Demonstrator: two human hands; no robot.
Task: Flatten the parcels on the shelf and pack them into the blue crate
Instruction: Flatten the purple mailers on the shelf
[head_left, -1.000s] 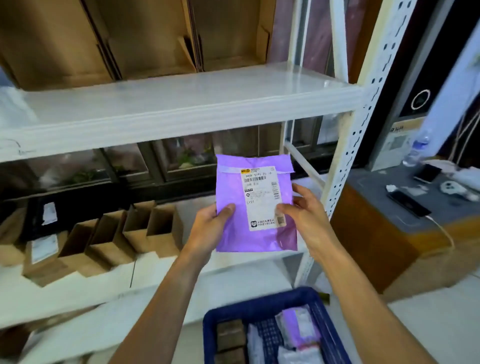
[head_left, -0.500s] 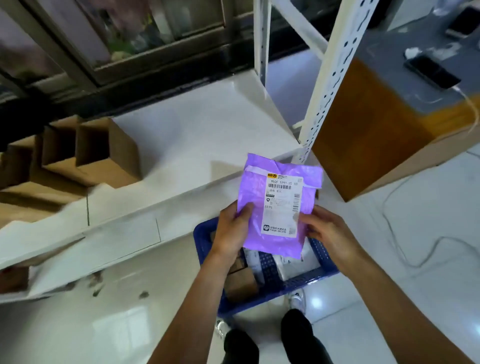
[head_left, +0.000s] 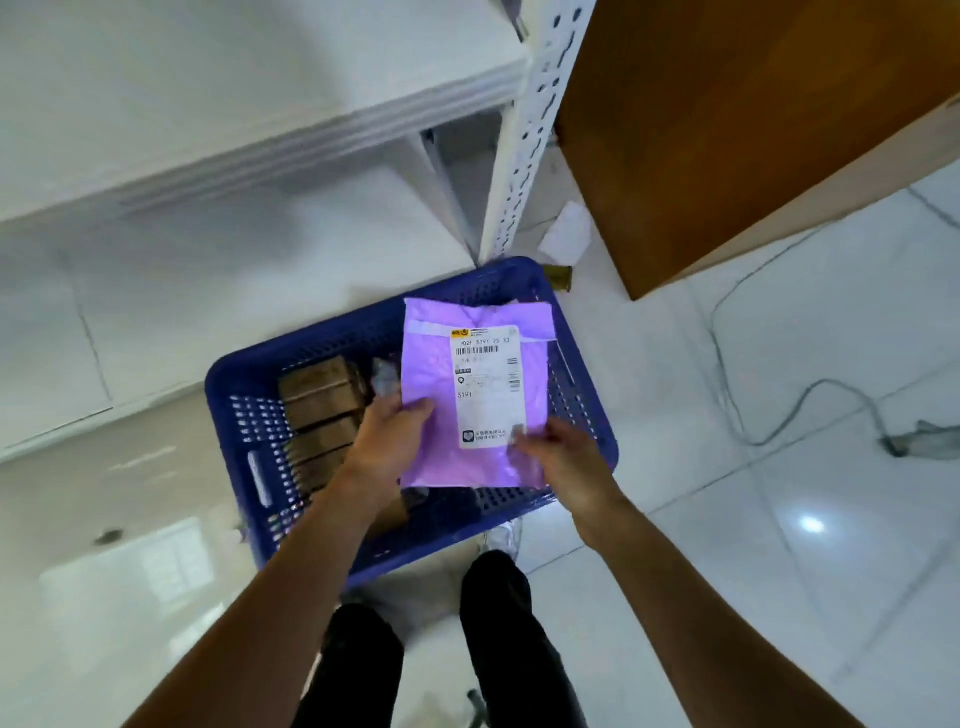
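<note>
**Parcel** (head_left: 467, 467): a purple mailer with its white label (head_left: 485, 387) facing up. It is held roughly level over the right half of the crate (head_left: 249, 395) and has not yet been laid down. It looks thin and smooth, so flattening is judged done and packing is the step in hand. Whether its underside touches anything in the crate cannot be told.

**Left hand** (head_left: 387, 441): over the crate's middle. The parcel's left edge is pinched, with the thumb on top and the fingers hidden beneath.

**Right hand** (head_left: 561, 457): over the crate's near right side and slightly blurred. The thumb is laid by the label's lower corner and the fingers are hidden underneath, so a pinch is judged here too. A hold from both sides is judged to keep the soft bag taut and level, so that it can be set down flat.

**Boxes** (head_left: 322, 400): brown, stood in a row in the crate's left half. This leaves the right half for flat items. Whatever lies under the parcel is mostly hidden.

**Shelf** (head_left: 260, 130): white, behind the crate, with a post (head_left: 530, 130) by the crate's far right corner.

**Cabinet** (head_left: 727, 130): brown, beyond the crate to the right.

**Cable** (head_left: 810, 395): on the floor, well to the right of the crate.

**Risk:** if the parcel is released tilted, it may ride up against the boxes.
</note>
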